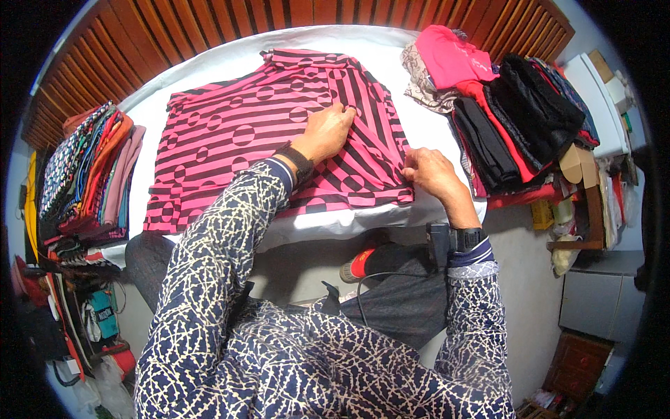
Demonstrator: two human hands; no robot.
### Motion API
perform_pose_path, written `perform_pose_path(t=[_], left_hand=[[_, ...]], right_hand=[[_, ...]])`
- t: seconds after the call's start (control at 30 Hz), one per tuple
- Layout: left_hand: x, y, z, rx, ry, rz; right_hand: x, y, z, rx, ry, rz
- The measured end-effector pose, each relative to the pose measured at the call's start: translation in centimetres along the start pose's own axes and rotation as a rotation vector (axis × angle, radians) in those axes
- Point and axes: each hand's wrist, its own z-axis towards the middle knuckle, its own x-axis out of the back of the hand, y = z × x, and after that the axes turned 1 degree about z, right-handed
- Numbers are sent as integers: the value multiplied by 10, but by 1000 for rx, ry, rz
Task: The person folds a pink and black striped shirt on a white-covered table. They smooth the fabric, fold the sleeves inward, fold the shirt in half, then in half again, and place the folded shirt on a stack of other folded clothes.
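Note:
A pink-and-black striped garment (pixel 246 136) with a circle pattern lies spread on a white cloth (pixel 361 44) in front of me. Its right part is turned over, so the stripes there run at a slant. My left hand (pixel 330 131) is over the garment right of its middle, with the fingertips curled in on the fabric and creases running from them. At the garment's right edge, my right hand (pixel 432 170) pinches the fabric between thumb and fingers. The garment's far edge is bunched in a rolled fold.
A stack of folded clothes (pixel 94 167) stands at the left edge. To the right is a pile with black garments (pixel 544 99) and a bright pink garment (pixel 455 57). Wooden slats (pixel 235 21) border the far side. A cable (pixel 361 293) hangs over my lap.

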Motion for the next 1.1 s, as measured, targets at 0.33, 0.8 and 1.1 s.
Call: perform_pose_path(t=[0.33, 0.8, 1.1], left_hand=[[-17, -3, 13, 91, 181, -76], [11, -16, -1, 92, 84, -251], [-16, -13, 12, 20, -91, 33]], right_hand=[[1, -8, 5, -26, -78, -190], [-5, 7, 9, -112, -111, -34], [-2, -2, 9, 27, 5, 186]])
